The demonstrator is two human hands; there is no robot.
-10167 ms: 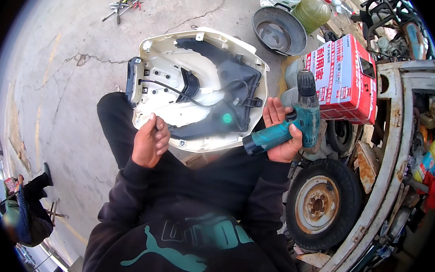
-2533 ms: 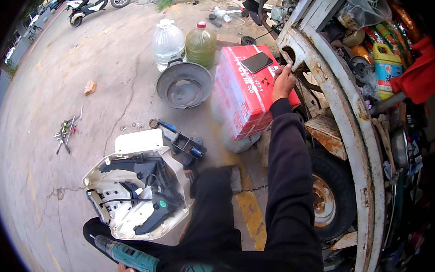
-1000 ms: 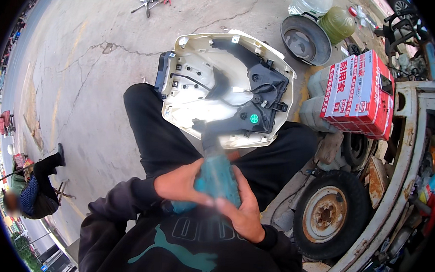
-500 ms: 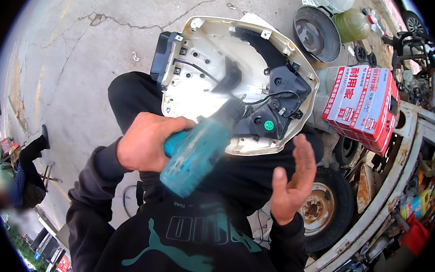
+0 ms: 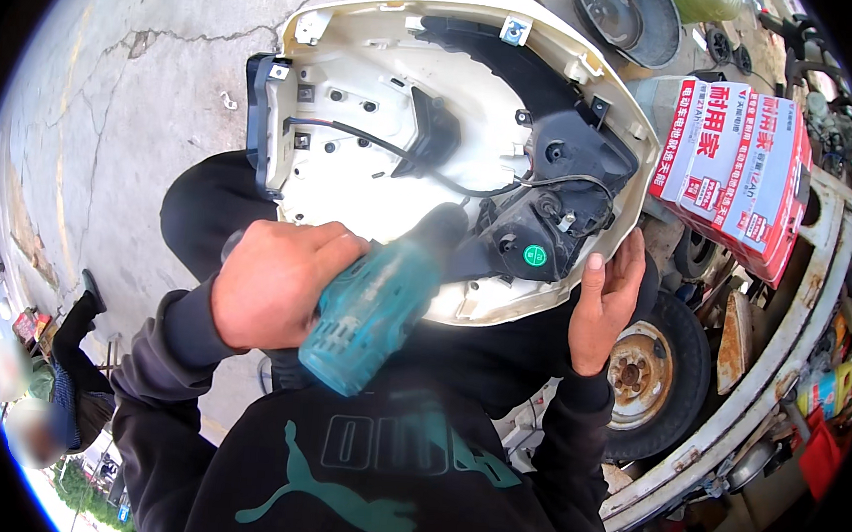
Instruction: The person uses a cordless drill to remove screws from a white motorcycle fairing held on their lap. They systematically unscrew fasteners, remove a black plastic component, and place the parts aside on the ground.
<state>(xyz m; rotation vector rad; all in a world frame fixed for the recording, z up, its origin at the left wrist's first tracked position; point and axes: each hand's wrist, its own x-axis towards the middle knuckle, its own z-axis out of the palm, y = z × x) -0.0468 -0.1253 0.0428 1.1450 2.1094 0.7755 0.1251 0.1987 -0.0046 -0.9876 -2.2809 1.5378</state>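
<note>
A cream-white scooter body panel (image 5: 353, 188) lies across my lap with its hollow inside facing up. Fitted inside it is a black plastic lamp housing (image 5: 569, 158) with a thin cable. My left hand (image 5: 274, 281) is wrapped round the grip of a teal cordless drill (image 5: 370, 311). The drill's dark chuck points away from me, over the panel near the housing's lower arm; blur hides whether its tip touches. My right hand (image 5: 607, 301) is at the panel's near right rim, thumb on the edge and fingers along the outer side.
To the right are a red-and-white box (image 5: 734, 168), a rusty wheel with a tyre (image 5: 649, 372) and a curved metal frame (image 5: 815, 280). A metal basin (image 5: 641, 26) stands beyond the panel. Cracked concrete (image 5: 113, 120) spreads to the left, where people sit further off.
My right hand has moved from the air to the panel's right rim. The panel appears larger and shifted slightly left. The drill stays in my left hand, lower and a little left in view.
</note>
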